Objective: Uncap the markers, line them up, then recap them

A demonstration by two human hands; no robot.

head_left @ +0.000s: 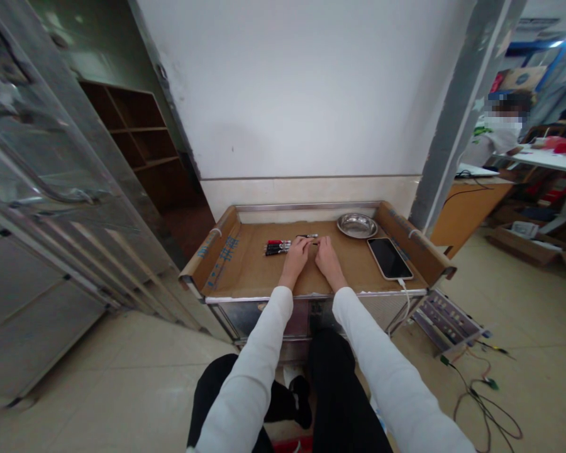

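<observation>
My left hand (298, 255) is closed over the cardboard-covered table (249, 277), just right of a row of several pens (276, 250) with black and red parts. Close beside it, my right hand (327, 255) is closed too, its fingertips pinched on a thin dark piece that looks like part of a pen. A small gap separates the two hands. Whatever my left fingers hold is too small to make out. Behind the hands lies another slim pen-like piece (306, 236). To the right are a round metal dish (357, 225) and a phone (389, 258).
Raised cardboard-wrapped sides (417, 246) edge the table, and a wall stands behind it. A white cable (407, 296) runs from the phone over the front edge. A metal door is at left. Another person sits at the far right, beyond cables on the floor.
</observation>
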